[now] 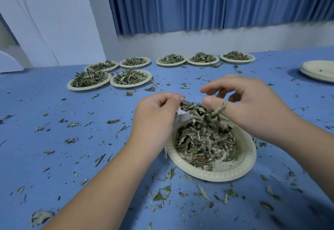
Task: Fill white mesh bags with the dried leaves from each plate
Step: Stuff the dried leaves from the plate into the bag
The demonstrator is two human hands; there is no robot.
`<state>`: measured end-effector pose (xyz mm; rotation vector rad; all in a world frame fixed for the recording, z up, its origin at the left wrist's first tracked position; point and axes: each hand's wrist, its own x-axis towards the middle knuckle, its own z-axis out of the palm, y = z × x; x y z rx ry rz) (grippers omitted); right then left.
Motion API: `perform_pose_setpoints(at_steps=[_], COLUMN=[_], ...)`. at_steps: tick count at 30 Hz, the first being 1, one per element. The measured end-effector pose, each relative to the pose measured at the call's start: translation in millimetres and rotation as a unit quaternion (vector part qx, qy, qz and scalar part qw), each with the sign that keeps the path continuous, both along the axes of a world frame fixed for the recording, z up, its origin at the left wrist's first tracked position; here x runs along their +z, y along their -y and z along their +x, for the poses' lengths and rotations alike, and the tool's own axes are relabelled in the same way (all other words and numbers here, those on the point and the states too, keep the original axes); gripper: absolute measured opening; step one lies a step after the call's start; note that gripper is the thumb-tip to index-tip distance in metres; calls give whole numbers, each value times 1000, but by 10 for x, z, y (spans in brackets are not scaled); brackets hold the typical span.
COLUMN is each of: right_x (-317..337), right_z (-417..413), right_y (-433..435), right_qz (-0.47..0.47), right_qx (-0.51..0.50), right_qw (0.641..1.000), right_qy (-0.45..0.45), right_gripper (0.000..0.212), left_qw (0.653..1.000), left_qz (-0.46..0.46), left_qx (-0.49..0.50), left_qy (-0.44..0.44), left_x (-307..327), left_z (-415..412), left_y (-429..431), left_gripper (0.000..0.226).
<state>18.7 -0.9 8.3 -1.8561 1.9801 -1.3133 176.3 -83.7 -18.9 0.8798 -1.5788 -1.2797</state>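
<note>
A pale paper plate (243,164) heaped with dried leaves (204,139) sits on the blue table right in front of me. My left hand (155,114) grips the rim of a white mesh bag (182,117) at the plate's left edge; most of the bag is hidden behind that hand. My right hand (244,103) hovers over the heap with loosely curled fingers, and a few leaves (219,109) cling at its thumb and fingers just above the bag's mouth.
Several more plates of dried leaves (130,78) line the far side of the table. A stack of bare plates (318,70) stands at the far right. Leaf crumbs litter the blue tabletop (72,157). Blue curtains hang behind.
</note>
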Motion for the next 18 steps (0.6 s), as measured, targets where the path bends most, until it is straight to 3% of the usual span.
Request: perform_pose_setpoints(at_steps=[2,4,10,18], right_x=[-47,-118,-209,-248], right_z=[-2,43,87,88], right_y=[-40,-38,76,69], right_qz=[43,94,69,1], right_qx=[3,17,-21,15], right_qw=[999,995,997,992], right_qy=[-22,-35,-36,124], right_gripper=[57,72,49,27], left_qw=[1000,1000,999,999], left_qz=[6,9,21,10], left_qx=[7,8,-2,-6], left_qy=[-7,-11,-30,-32], left_x=[-3,-4,-9,-2], left_z=[0,-10,-16,-8], left_y=[11,5,-13,-18], left_gripper=[24,23,22,21])
